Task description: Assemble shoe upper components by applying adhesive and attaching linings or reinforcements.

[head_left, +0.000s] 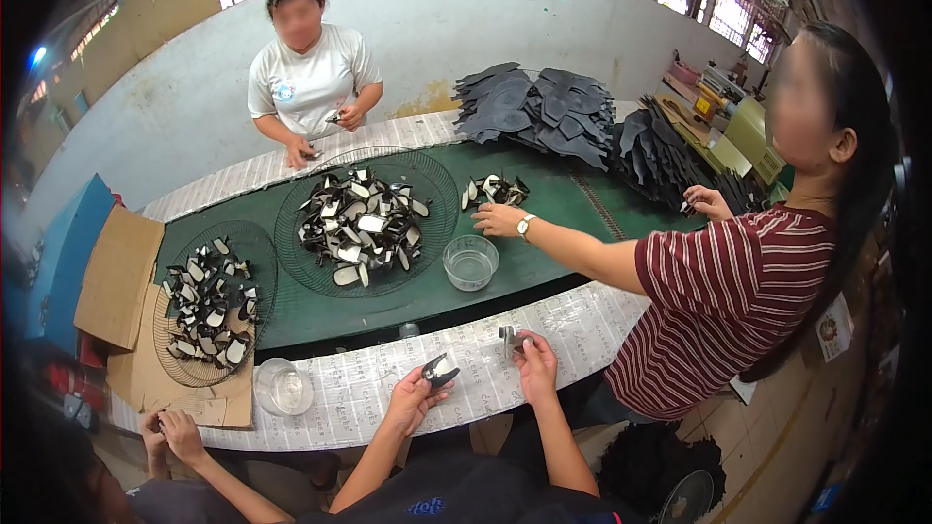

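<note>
My left hand grips a small black piece with a white inner patch, curved and split into two points at one side. To its right, my right hand pinches a small dark-grey object whose kind is too small to make out. Both hands are above the pale paper-covered near edge of the table, and the two held things are apart. Beyond them, a round wire basket bears a heap of similar black-and-white pieces.
A second wire basket of pieces lies left on cardboard. Clear plastic bowls stand near the front edge. Dark cut sheets are stacked at the back. Co-workers stand across, at right and at lower left.
</note>
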The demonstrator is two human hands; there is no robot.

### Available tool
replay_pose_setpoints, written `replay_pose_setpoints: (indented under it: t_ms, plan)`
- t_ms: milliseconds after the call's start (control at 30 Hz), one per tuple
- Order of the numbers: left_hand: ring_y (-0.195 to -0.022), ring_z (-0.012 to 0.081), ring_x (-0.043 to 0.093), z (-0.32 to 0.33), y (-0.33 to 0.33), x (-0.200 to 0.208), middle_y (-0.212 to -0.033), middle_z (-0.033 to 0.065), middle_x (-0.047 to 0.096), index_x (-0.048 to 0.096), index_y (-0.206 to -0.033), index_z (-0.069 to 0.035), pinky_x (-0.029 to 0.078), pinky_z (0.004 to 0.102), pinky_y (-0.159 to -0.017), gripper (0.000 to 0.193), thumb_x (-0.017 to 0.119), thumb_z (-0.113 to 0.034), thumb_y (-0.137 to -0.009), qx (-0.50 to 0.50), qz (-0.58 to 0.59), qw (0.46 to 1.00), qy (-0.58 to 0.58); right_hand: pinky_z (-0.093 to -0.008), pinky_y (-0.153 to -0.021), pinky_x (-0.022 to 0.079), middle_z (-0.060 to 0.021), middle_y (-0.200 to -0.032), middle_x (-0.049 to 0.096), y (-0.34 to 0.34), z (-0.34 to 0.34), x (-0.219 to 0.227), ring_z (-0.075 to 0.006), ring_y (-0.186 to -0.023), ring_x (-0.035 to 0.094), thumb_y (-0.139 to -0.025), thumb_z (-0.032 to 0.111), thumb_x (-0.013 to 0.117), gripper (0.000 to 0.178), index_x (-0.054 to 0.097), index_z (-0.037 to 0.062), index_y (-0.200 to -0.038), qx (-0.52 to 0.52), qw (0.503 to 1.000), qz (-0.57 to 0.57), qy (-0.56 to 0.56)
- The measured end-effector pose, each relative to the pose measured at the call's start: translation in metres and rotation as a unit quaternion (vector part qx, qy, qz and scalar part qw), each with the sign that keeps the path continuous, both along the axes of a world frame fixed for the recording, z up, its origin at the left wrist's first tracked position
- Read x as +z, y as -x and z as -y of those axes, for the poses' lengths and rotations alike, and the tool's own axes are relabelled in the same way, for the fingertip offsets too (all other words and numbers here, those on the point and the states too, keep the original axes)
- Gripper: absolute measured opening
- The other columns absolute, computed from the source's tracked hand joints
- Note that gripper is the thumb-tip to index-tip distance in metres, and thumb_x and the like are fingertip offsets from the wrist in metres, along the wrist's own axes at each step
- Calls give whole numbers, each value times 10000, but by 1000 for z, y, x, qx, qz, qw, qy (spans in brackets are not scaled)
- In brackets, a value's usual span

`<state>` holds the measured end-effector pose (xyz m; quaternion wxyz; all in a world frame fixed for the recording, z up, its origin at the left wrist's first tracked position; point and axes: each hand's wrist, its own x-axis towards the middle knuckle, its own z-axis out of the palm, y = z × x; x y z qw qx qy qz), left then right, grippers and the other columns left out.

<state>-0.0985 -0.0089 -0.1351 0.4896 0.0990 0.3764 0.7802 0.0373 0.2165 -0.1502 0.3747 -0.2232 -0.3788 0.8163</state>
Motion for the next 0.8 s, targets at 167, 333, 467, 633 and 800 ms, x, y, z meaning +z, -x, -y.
replay_pose_setpoints:
  t_ms: [167,333,467,633,800]
  plan:
    - [-1097,292,634,3,-4,-3,-1230,158,613,459,-1330,9,540,325,-884,428,568,-202,-973,-1,-6,1000,4,-297,-802,503,-58,-1083,644,-4,5,5,-146,-942,621,-970,110,550,216,595,34,-1168,3,1000,11,-15]
    - [-1064,286,647,1,-8,-3,-1206,175,619,476,-1304,36,547,327,-852,394,562,-162,-974,5,-35,999,30,-278,-796,483,-27,-1062,635,0,12,9,-109,-941,590,-959,83,535,227,601,49,-1173,0,995,79,-67]
    - [-1010,277,664,-10,-12,25,-1180,178,626,495,-1275,66,546,319,-805,409,599,-157,-949,16,-62,998,26,-248,-821,449,-26,-1081,617,0,18,43,-101,-943,562,-954,75,544,220,626,4,-1145,19,978,149,-147]
    - [-978,286,684,-12,-18,87,-1100,166,661,511,-1233,63,551,324,-809,373,589,-180,-961,11,-99,995,-6,-252,-862,436,-50,-1079,588,0,36,112,-115,-975,552,-975,94,543,202,648,-23,-1102,84,961,140,-224]
    - [-958,287,688,-8,-27,104,-1081,168,664,525,-1222,63,558,327,-801,365,604,-167,-950,9,-128,992,6,-257,-833,457,-72,-1034,610,-14,41,145,-141,-951,579,-958,150,597,211,674,-16,-1064,151,920,131,-336]
